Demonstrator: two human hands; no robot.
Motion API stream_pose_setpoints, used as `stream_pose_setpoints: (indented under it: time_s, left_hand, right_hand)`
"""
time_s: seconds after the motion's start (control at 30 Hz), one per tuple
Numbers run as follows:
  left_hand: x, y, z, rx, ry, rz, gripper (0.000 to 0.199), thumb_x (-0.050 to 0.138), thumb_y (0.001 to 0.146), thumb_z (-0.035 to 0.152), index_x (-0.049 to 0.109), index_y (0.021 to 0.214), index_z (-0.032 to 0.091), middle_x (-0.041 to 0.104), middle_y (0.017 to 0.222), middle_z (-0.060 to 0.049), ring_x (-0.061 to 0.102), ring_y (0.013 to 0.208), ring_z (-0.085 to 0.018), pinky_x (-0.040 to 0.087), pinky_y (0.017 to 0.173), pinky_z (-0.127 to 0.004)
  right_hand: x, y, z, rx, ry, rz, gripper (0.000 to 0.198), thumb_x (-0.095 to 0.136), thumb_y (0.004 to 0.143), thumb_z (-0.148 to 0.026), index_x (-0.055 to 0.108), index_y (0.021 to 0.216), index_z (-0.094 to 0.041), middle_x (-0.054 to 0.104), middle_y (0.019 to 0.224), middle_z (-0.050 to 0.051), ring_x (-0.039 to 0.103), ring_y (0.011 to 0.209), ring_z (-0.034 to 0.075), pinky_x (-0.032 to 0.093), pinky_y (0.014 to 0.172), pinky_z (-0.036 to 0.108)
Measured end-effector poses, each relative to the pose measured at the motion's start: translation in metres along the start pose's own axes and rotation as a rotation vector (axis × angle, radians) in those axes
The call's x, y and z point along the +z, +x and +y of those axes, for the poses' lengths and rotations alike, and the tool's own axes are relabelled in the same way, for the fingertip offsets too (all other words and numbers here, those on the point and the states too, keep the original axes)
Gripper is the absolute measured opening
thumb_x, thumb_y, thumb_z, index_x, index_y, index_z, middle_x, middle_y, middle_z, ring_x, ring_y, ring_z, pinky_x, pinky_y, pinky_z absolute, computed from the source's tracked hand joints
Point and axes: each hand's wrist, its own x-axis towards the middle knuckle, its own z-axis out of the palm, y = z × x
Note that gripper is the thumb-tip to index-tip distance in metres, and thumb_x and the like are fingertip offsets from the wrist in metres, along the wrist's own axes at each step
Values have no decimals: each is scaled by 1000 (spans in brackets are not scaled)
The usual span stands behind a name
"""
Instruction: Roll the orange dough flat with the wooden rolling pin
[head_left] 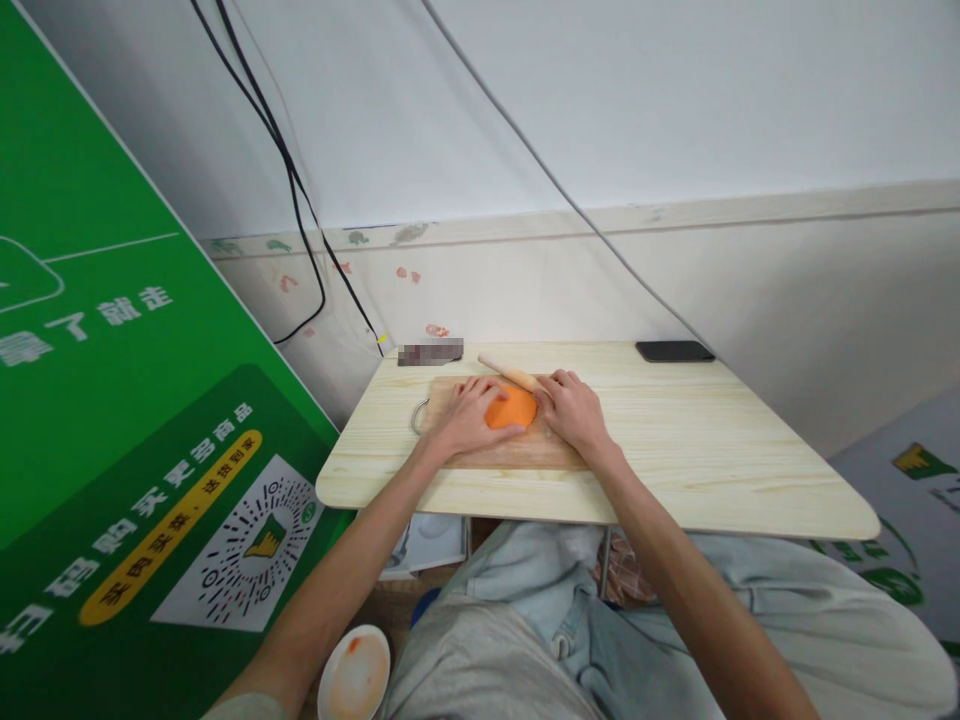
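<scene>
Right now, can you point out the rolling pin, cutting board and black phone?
Rolling pin point(508, 372): head view, middle of its visible length.
Cutting board point(517, 455): head view, bare wood near its front edge.
Black phone point(675, 352): head view, middle of its upper face.

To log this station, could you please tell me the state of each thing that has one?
Smooth orange dough-like piece: flattened, partly covered by the left hand
Pale wooden rolling pin: slanting, one end at the right hand
Rectangular wooden board: lying flat
Black rectangular phone-like slab: lying flat
Rounded white dish: stained orange inside
Pixelated dark item: state unclear
</scene>
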Motion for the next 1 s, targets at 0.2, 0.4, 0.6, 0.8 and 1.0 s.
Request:
stream_pose_setpoints:
  time_s: [0.2,0.4,0.6,0.8,1.0]
  left_hand:
    - [-2,0,1,-19,-20,5,48,83,86,53,68,122,25,68,134,-11,59,130,-35,45,118,-57]
    - [-7,-1,2,96,-73,-19,43,79,85,33,68,125,24,69,133,-10,59,131,-33,42,122,-53]
    - [-1,-1,2,-51,20,31,53,85,82,57,71,121,23,66,131,-13,58,128,-39,44,116,-63]
    - [2,-1,-7,8,-129,55,45,88,82,46,73,118,24,70,135,-10,61,133,-35,45,122,-56]
    - [2,-1,-18,98,-328,-6,36,86,84,33,77,118,24,73,139,-9,65,135,-30,45,126,-51]
  right_hand:
    - [-1,0,2,11,3,-12,39,46,111,-29,72,139,-21,73,127,13,62,119,27,47,93,34]
    - [3,0,6,-1,34,15,39,47,111,-29,73,139,-20,74,126,13,63,117,27,48,94,35]
    - [8,0,11,-33,79,68,36,51,109,-29,74,136,-22,75,123,13,63,116,28,50,93,36]
    - [10,-1,13,-31,106,93,35,54,108,-31,75,134,-24,75,121,11,64,117,27,51,92,34]
    - [8,-1,12,-31,128,82,34,56,107,-32,76,133,-22,74,120,12,65,116,27,52,92,34]
